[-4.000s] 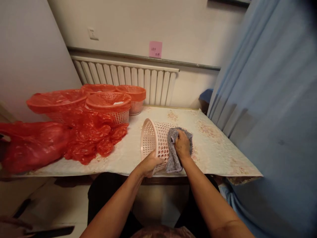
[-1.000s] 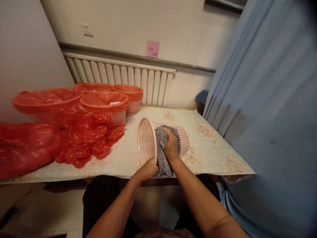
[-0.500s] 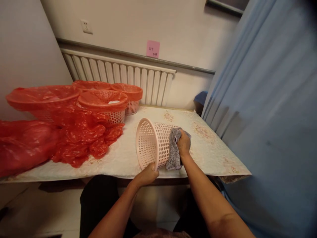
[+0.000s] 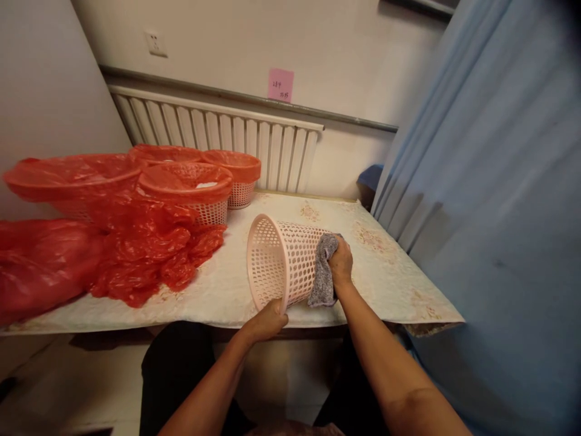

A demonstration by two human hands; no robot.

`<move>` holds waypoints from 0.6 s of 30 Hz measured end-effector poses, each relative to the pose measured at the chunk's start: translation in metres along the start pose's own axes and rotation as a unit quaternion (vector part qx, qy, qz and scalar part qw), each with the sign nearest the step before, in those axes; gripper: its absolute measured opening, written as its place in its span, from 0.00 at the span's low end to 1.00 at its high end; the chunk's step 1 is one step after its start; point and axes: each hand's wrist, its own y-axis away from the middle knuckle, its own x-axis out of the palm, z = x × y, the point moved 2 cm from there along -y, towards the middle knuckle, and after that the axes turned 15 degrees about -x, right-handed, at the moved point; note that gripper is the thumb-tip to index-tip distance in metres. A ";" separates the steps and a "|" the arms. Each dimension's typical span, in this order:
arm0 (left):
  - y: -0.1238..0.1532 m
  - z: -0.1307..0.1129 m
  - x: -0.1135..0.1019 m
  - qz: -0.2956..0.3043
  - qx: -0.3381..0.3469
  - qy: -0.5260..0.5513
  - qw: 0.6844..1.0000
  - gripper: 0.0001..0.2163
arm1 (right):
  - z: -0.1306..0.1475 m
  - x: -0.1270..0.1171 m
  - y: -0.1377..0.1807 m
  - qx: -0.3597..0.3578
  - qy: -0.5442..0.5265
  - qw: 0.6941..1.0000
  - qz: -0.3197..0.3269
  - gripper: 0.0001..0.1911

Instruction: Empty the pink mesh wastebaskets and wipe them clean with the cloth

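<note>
At the left end of the table [image 4: 393,290], a smooth red plastic bag [image 4: 39,260] is lying along the front edge, with crumpled red plastic [image 4: 157,257] spilling beside it. Behind these, red-lined wastebaskets [image 4: 186,195] are standing together toward the back edge. Near the middle of the front edge, the person's left hand [image 4: 267,321] is gripping the lower rim of a pale pink perforated wastebasket [image 4: 299,260], which is lying on its side, mouth facing left; I can't tell how much weight the table is bearing. At the basket's right end, a grey cloth [image 4: 324,275] is bunching against the wall, and the right hand [image 4: 341,263] is clutching it there. As I'm judging it, holding the rim at one spot is leaving the round wall prone to rolling; uneven pressing could be tipping it over the front edge, and loose cloth could be snagging in the holes.
</note>
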 end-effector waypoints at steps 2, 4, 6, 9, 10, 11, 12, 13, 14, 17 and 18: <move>-0.001 0.003 0.000 0.002 0.002 0.002 1.000 0.27 | -0.002 0.000 0.001 -0.002 0.002 1.000 -0.001 0.18; 0.001 0.002 -0.001 -0.004 -0.010 0.004 1.000 0.27 | -0.003 0.000 0.003 -0.001 0.006 1.000 -0.006 0.19; 0.004 -0.004 -0.002 -0.019 -0.033 0.014 0.999 0.24 | -0.003 0.001 0.004 -0.002 0.008 1.000 -0.008 0.19; 0.008 -0.021 -0.001 -0.031 -0.023 0.079 0.996 0.21 | -0.002 0.001 0.006 -0.001 0.007 1.000 -0.009 0.19; 0.008 -0.029 0.000 -0.028 -0.005 0.114 0.993 0.21 | -0.002 0.000 0.007 0.000 0.008 1.000 -0.011 0.19; 0.007 -0.036 0.001 -0.026 0.013 0.151 0.988 0.21 | -0.001 0.000 0.008 0.001 0.008 1.000 -0.013 0.19; 0.005 -0.042 0.001 -0.026 0.024 0.187 0.982 0.22 | 0.000 -0.001 0.009 0.002 0.009 1.000 -0.017 0.20; 0.003 -0.047 0.001 -0.030 0.028 0.225 0.973 0.22 | 0.001 -0.002 0.011 0.002 0.010 1.000 -0.024 0.20; 0.001 -0.051 0.001 -0.033 0.027 0.262 0.964 0.23 | 0.002 -0.003 0.013 0.001 0.010 0.999 -0.032 0.20; -0.006 -0.054 0.001 -0.030 0.014 0.331 0.943 0.23 | 0.008 -0.008 0.024 0.006 0.011 0.998 -0.069 0.21; -0.007 -0.053 0.001 -0.022 0.011 0.335 0.942 0.23 | 0.010 -0.009 0.029 0.011 0.009 0.997 -0.081 0.22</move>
